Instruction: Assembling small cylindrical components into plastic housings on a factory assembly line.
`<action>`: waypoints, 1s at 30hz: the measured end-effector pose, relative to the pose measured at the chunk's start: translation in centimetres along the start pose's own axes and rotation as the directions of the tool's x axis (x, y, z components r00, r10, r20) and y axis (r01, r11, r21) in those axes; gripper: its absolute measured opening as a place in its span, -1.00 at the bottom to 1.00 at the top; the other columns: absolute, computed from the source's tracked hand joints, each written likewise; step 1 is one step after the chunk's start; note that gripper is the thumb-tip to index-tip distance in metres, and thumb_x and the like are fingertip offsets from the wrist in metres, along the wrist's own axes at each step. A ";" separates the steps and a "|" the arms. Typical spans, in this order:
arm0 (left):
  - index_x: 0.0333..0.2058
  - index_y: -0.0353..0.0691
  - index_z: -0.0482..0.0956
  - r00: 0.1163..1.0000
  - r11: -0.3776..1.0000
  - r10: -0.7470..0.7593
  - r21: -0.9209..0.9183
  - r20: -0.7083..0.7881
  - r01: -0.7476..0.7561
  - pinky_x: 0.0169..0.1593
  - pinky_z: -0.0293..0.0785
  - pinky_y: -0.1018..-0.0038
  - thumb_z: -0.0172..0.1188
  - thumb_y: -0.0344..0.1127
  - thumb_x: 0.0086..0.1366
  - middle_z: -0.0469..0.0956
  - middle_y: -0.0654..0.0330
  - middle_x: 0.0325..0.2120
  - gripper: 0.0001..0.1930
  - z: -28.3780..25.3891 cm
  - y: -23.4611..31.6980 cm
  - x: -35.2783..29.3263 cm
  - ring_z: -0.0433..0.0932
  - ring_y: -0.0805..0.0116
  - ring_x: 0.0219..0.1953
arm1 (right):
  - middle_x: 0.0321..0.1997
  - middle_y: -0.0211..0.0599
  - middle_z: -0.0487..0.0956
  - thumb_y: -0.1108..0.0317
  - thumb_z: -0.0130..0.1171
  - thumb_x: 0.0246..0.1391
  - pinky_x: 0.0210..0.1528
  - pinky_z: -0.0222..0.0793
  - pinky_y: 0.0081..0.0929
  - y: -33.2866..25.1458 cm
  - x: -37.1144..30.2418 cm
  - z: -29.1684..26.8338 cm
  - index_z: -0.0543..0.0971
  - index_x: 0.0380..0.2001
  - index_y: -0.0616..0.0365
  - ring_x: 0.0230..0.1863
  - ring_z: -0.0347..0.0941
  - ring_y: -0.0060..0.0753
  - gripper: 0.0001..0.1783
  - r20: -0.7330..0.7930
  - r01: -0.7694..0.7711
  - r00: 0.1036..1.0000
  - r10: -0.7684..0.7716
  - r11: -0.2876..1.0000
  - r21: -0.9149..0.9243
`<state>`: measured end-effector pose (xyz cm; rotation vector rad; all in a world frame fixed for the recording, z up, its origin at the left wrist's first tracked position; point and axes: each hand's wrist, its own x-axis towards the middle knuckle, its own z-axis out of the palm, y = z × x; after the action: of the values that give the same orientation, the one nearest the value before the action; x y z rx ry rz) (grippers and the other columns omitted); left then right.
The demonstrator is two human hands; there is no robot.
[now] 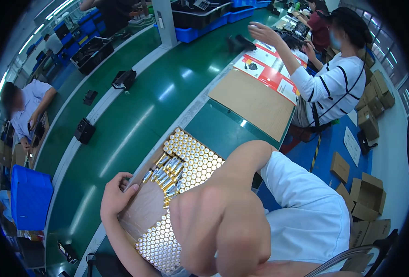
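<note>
A cardboard box (142, 210) full of batteries stands in front of me. Many batteries (195, 166) are upright in tight rows with their ends up, along the far and right side and at the near end. Several loose batteries (167, 174) lie on their sides in the middle, next to a bare patch of the box bottom. My left hand (115, 196) grips the box's left edge, thumb and fingers closed over it. My right hand (220, 221) is raised above the box's right part, large and blurred. Its fingers look curled; what they hold, if anything, is hidden.
Beyond the box, a green bench top (216, 124) carries a flat cardboard sheet (253, 104) and red-white printed packages (271, 67). A co-worker (334, 83) in a striped top works there. Open cartons (368, 196) stand at right. A blue bin (31, 196) is at far left.
</note>
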<state>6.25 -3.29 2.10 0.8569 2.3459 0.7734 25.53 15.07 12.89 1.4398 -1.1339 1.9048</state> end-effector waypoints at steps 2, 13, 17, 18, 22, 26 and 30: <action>-0.15 -0.27 0.56 1.000 1.000 0.002 0.008 -0.010 -0.002 -0.30 0.36 0.54 0.34 -0.40 0.06 0.45 0.25 -0.49 -0.67 0.1 0.0 -0.1 0.34 0.44 -0.46 | -0.63 -0.51 0.46 0.36 0.15 -0.17 -0.58 0.25 -0.63 0.0 0.2 -0.4 0.45 -0.50 0.06 -0.69 0.34 -0.40 -0.90 0.057 -0.003 0.998 0.003 1.000 -0.009; -0.15 -0.27 0.57 1.000 1.000 -0.009 -0.008 -0.008 0.009 -0.30 0.38 0.51 0.35 -0.35 0.07 0.46 0.23 -0.50 -0.66 0.3 -1.4 -0.5 0.37 0.42 -0.46 | -0.65 -0.49 0.39 0.38 0.18 -0.10 -0.63 0.18 -0.51 -0.9 -0.1 -0.5 0.40 -0.64 0.02 -0.70 0.29 -0.35 -0.83 0.434 -0.066 0.879 0.197 0.952 -0.298; -0.11 -0.22 0.56 0.995 0.990 0.101 0.102 -0.002 -0.100 -0.26 0.41 0.45 0.32 -0.20 0.13 0.50 0.19 -0.47 -0.63 -0.2 -1.0 0.0 0.42 0.34 -0.43 | -0.66 -0.43 0.37 0.37 0.22 -0.12 -0.62 0.19 -0.47 -1.4 0.6 -2.7 0.40 -0.64 0.04 -0.70 0.27 -0.30 -0.81 0.459 -0.015 0.806 0.372 0.789 -0.614; -0.09 -0.21 0.56 0.995 0.992 0.097 0.083 -0.009 -0.096 -0.23 0.42 0.44 0.31 -0.16 0.13 0.52 0.16 -0.43 -0.60 -0.2 -1.1 0.0 0.44 0.33 -0.40 | -0.65 -0.40 0.40 0.37 0.22 -0.13 -0.61 0.19 -0.42 -1.8 1.0 -3.2 0.44 -0.61 0.06 -0.69 0.28 -0.26 -0.85 0.374 -0.078 0.794 0.479 0.691 -0.719; -0.09 -0.21 0.56 0.998 0.996 0.058 0.065 -0.001 -0.058 -0.22 0.42 0.44 0.32 -0.16 0.12 0.54 0.16 -0.40 -0.60 -0.4 -1.8 -0.2 0.46 0.34 -0.38 | -0.56 -0.24 0.57 0.39 0.22 -0.13 -0.51 0.38 -0.39 1.2 0.6 -4.7 0.59 -0.50 0.13 -0.60 0.46 -0.19 -0.92 0.123 -0.095 0.616 0.778 0.228 -0.969; -0.09 -0.20 0.57 0.998 0.996 0.058 0.061 0.012 -0.059 -0.22 0.42 0.44 0.32 -0.16 0.12 0.54 0.17 -0.40 -0.60 -0.1 -1.9 0.2 0.47 0.33 -0.38 | -0.51 -0.20 0.60 0.28 0.27 -0.09 -0.44 0.42 -0.31 5.8 -1.3 -5.3 0.65 -0.45 0.18 -0.54 0.49 -0.13 -0.81 -0.113 -0.003 0.204 0.973 -0.115 -0.993; -0.11 -0.19 0.57 0.999 0.997 0.025 0.079 0.023 -0.027 -0.21 0.40 0.46 0.30 -0.21 0.12 0.53 0.19 -0.40 -0.64 -0.2 -1.1 -0.1 0.44 0.36 -0.37 | -0.51 -0.17 0.61 0.25 0.28 -0.10 -0.39 0.46 -0.27 8.7 -3.5 -6.5 0.66 -0.44 0.20 -0.49 0.52 -0.11 -0.77 -0.160 -0.008 -0.013 0.987 -0.160 -0.987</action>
<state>5.77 -4.06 1.53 0.9266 2.3640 0.6822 16.38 16.28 6.18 0.7269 -3.4199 -0.0376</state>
